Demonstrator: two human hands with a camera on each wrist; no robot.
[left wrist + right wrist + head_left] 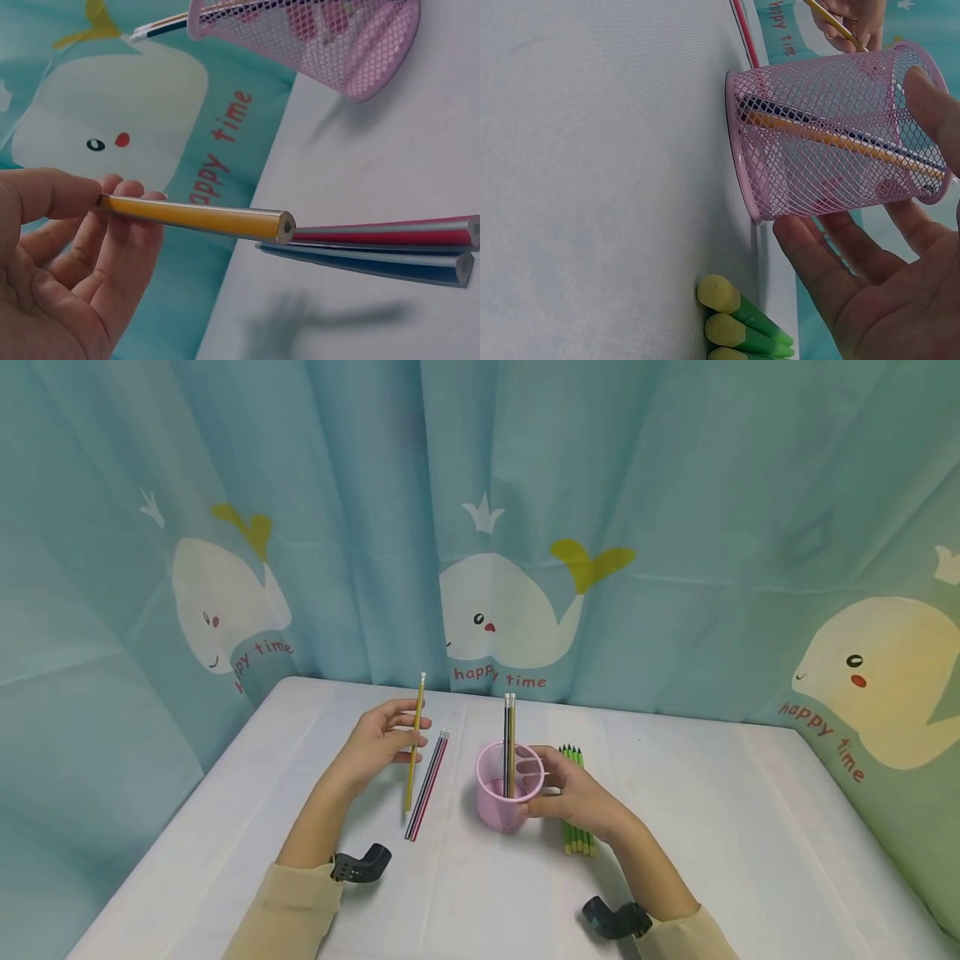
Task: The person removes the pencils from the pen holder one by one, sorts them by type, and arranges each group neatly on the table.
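My left hand (375, 742) pinches a yellow pencil (414, 745) between thumb and fingers, above the table. In the left wrist view the pencil's unsharpened end (286, 227) points away from the hand. Just to the right, a red pencil (429, 797) and a dark blue one (375, 259) lie side by side on the table. My right hand (583, 797) holds a pink mesh pencil cup (810, 142) from its right side, thumb nearest the camera. The cup stands upright with a dark pencil (506, 727) and a yellowish pencil (513, 735) inside.
Several green pencils (580, 839) with yellow ends lie in a row right of the cup, partly under the right hand. A white cloth (712, 827) covers the table. Behind it hangs a blue curtain (360, 568) with whale prints.
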